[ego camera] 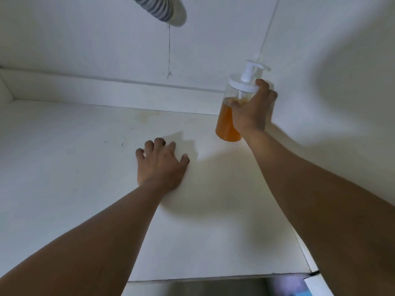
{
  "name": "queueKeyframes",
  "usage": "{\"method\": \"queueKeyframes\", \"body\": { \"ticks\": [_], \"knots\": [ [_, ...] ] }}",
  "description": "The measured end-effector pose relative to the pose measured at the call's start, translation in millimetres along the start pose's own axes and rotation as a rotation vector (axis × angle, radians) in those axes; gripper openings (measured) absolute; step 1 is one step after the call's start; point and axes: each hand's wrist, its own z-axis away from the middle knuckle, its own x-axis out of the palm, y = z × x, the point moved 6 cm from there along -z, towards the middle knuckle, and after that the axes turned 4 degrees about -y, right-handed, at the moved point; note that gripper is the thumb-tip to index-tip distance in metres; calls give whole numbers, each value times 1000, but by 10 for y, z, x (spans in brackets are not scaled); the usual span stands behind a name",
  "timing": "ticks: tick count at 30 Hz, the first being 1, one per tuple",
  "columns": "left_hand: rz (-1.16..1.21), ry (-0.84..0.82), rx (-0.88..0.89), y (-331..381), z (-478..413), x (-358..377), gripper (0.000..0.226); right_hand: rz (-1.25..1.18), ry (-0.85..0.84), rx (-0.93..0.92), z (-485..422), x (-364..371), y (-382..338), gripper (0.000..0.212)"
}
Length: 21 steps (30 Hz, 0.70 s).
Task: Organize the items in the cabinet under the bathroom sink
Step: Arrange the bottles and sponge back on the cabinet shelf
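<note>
- Because the bottle [226,122] is tall, with a white pump [252,70] on top, it sits far back in the cabinet, near the corner where the back wall [85,39] meets the right wall [342,60]; there it would be out of the way of shorter things, I judge.
- The bottle is clear and about half full of orange liquid; its base is at the cabinet floor [74,167], though I cannot tell whether it rests there or hangs just above; it looks slightly tilted, which may only be the wide lens.
- The right hand [253,107] grips the bottle high up, just under the white cap; the thumb lies across the front and the fingers wrap round the far side, closed on the neck; a hold that high suits setting it down upright or lifting it straight out.
- The right arm is stretched nearly straight, reaching deep into the cabinet.
- The left hand [161,165] holds nothing; it rests palm down on the floor near the middle, well apart from the bottle; its fingers are bent and slightly spread, tips on the surface, probably bracing the person's lean.
- The left arm also runs forward, less extended than the right.
- A ribbed grey drain hose [158,7] hangs at the top; no other items show on the floor.
</note>
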Motion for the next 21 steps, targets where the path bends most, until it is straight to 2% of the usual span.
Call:
{"method": "queueKeyframes", "body": {
  "ticks": [7,15,19,21],
  "knots": [
    [-26,36,-3,-12,-37,31,58,153,57,-80,-308,211,64,73],
    [-42,40,4,-15,-55,50,59,371,131,-73,-606,326,-1,59],
    [-49,28,-2,-21,-53,58,59,420,121,-58,-640,337,-9,61],
    [-51,23,-6,-20,-58,65,59,554,144,-71,-649,306,-64,64]
  ]
}}
